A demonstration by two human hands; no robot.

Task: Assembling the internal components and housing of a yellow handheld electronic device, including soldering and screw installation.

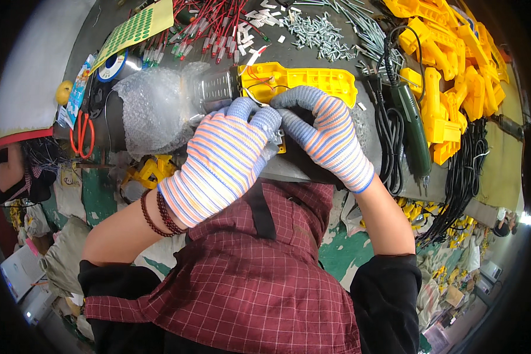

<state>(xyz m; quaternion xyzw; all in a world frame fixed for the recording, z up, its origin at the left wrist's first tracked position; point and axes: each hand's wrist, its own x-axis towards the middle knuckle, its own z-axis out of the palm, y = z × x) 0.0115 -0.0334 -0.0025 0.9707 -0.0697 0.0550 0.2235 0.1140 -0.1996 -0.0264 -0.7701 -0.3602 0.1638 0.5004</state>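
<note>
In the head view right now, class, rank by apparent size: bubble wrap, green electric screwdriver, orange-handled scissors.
1. Bubble wrap
2. Green electric screwdriver
3. Orange-handled scissors
Fisheye bending near the rim leaves true sizes unsure.

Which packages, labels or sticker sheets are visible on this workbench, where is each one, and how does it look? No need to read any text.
Sticker sheet: top left of the bench, pale yellow sheet with rows of small green round dots.
Printed card packet: left edge of the bench, above the orange scissors, narrow, blue and white.
Bubble wrap: left of the yellow housing, clear crumpled wrapping, near the left hand.
</note>
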